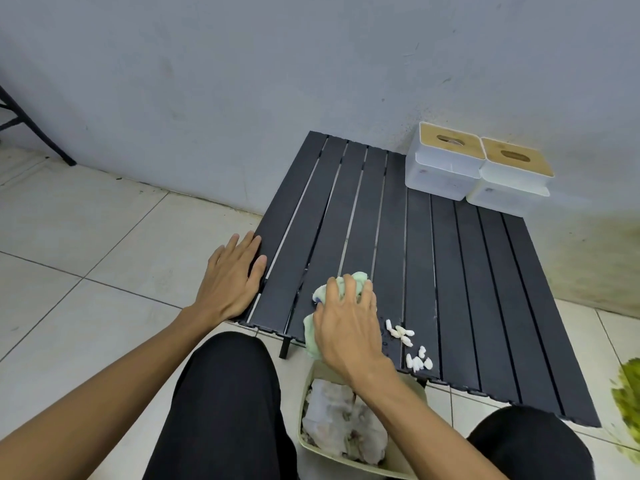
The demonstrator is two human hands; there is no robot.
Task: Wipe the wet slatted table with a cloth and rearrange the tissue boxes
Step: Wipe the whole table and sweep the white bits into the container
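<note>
Head view shows the right hand (pixel 348 315) gripping a bunched green cloth (pixel 341 289) on the slatted table (pixel 450 271) near its front edge, while the left hand (pixel 230 277), fingers straight, steadies the left edge. Wiping along the slats should work best, sweeping the white scraps (pixel 410 344) toward the bin (pixel 346 424) below; the two tissue boxes (pixel 478 168) sit at the back right corner.

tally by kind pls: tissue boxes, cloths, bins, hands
tissue boxes: 2
cloth: 1
bin: 1
hands: 2, left hand and right hand
total: 6
</note>
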